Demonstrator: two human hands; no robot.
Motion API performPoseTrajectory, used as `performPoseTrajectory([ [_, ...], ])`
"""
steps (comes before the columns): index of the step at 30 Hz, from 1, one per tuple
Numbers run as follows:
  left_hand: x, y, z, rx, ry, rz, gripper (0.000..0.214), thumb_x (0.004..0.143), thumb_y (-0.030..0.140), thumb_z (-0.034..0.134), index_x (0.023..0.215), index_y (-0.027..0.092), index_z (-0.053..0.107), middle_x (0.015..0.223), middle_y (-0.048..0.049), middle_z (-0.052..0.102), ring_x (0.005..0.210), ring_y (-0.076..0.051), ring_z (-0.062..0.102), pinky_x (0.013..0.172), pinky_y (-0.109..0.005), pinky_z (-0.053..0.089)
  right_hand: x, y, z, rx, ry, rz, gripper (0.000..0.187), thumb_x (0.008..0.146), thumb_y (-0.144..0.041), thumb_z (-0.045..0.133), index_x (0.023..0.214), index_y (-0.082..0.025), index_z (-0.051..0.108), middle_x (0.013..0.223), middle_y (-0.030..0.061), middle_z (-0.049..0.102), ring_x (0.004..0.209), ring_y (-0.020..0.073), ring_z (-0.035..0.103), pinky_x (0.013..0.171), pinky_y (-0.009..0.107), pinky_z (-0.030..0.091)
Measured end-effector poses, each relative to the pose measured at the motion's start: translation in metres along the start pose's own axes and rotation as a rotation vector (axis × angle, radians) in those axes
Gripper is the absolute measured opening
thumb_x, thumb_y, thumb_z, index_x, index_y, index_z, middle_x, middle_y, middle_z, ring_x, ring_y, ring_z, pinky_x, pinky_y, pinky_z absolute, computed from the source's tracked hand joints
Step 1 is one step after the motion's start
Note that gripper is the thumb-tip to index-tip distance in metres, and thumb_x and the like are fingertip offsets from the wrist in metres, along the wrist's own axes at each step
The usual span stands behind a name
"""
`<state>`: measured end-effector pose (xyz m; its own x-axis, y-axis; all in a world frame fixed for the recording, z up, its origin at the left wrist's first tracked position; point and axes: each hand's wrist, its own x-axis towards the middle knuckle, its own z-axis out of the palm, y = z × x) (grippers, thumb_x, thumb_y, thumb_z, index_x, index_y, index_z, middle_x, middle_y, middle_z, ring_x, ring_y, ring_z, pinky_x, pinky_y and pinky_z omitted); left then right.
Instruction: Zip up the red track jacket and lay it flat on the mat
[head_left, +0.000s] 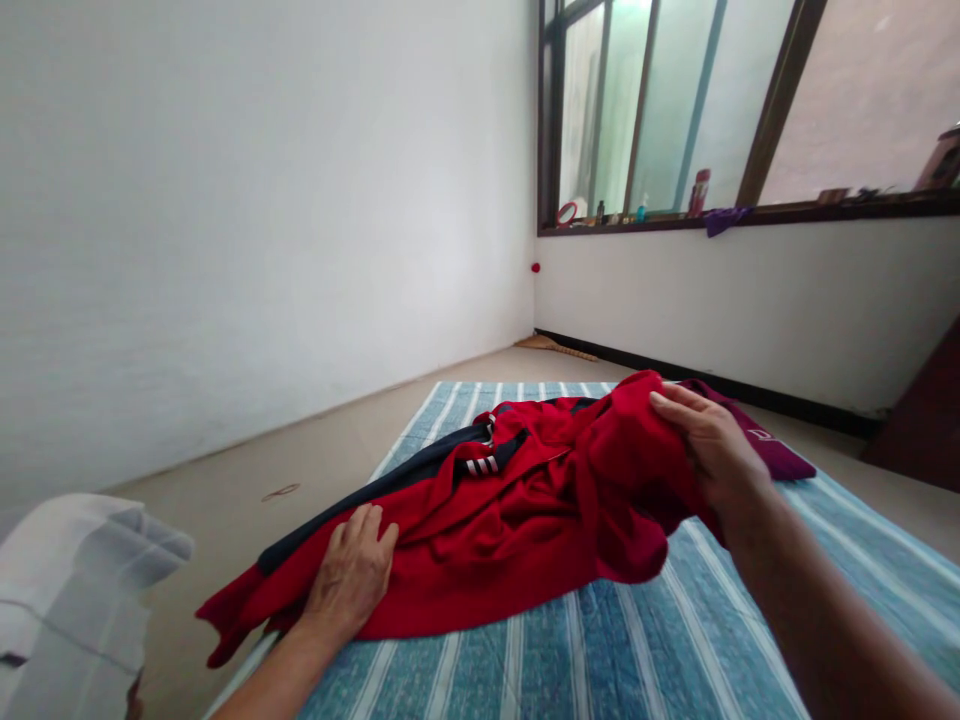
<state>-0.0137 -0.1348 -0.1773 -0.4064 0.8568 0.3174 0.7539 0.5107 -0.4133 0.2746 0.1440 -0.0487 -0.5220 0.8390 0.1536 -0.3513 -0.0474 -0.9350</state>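
Left hand [352, 570]: Flat on the red jacket [517, 510], fingers spread and grip wide open, bearing down. That pressure looks like it's there to pin the near side against the quilt so the cloth can't slide!

Right hand [712, 450]: Grip closed on a thick bunch of the jacket, hoisting it up off the quilt, with a heavy fold sagging beneath the wrist.

Jacket: Right there on the quilt, rumpled, with a navy panel and white stripes across the middle, and a red corner spilling past the edge at the left.

Quilt [525, 660]: Blue-striped and spread on the floor [225, 470], giving the work a soft, flat base.

In the way: A maroon cushion [780, 460] sits tight behind the right hand, up against the jacket, and a white cloth [67, 610] bulks at the lower left.

Around: Up on the sill [750, 212], a red can [699, 192] stands by a draped purple cloth [724, 220]; a broom [555, 347] lies in the far corner.
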Motion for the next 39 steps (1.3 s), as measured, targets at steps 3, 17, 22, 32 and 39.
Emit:
performPoseTrajectory([
  [3,-0.001,0.009,-0.006,-0.035,-0.027,0.069,0.038,0.085,0.004,0.036,0.103,0.013,0.069,0.104,-0.0168,0.065,0.099,-0.031,0.057,0.081,-0.041,0.048,-0.004,0.032,0.031,-0.262,-0.416,-0.041,0.047,0.073,-0.033,0.068,0.118,-0.021,0.060,0.095,0.0050,0.069,0.082,0.0183,0.066,0.074,0.032,0.053],
  [17,0.009,0.004,0.014,-0.105,-0.068,0.001,0.041,0.086,0.003,0.033,0.109,0.013,0.065,0.102,-0.0161,0.065,0.095,-0.028,0.058,0.077,-0.038,0.045,-0.034,0.117,-0.028,-1.371,-0.466,-0.020,0.090,0.061,-0.033,0.073,0.142,-0.017,0.036,0.128,0.0139,0.053,0.116,0.0299,0.049,0.092,0.038,0.039],
  [22,0.033,0.002,-0.011,-0.157,-0.048,0.006,0.034,0.088,0.010,0.033,0.075,0.016,0.064,0.082,-0.0121,0.063,0.085,-0.027,0.055,0.071,-0.038,0.042,-0.038,0.120,-0.033,-1.411,-0.387,-0.022,0.020,0.074,-0.023,0.055,0.091,-0.018,0.065,0.081,0.0051,0.065,0.077,0.0214,0.060,0.067,0.029,0.039],
  [32,0.108,0.008,-0.133,-0.302,0.146,-0.096,0.037,0.093,0.019,0.020,0.086,0.019,0.057,0.094,-0.0140,0.057,0.096,-0.030,0.052,0.083,-0.044,0.039,-0.093,0.065,-0.011,-0.574,-0.198,0.037,0.026,0.081,-0.043,0.055,0.083,-0.017,0.060,0.066,-0.0009,0.052,0.058,0.0125,0.044,0.051,0.022,0.033],
  [39,0.092,0.050,-0.107,-0.561,-0.106,0.144,0.008,0.074,0.022,0.058,0.081,0.022,0.063,0.088,-0.0053,0.066,0.083,-0.022,0.062,0.076,-0.031,0.045,-0.117,0.086,-0.028,-0.977,-0.476,0.137,0.018,0.078,-0.032,0.054,0.066,-0.018,0.055,0.057,-0.0027,0.045,0.052,0.0104,0.037,0.049,0.022,0.025],
])
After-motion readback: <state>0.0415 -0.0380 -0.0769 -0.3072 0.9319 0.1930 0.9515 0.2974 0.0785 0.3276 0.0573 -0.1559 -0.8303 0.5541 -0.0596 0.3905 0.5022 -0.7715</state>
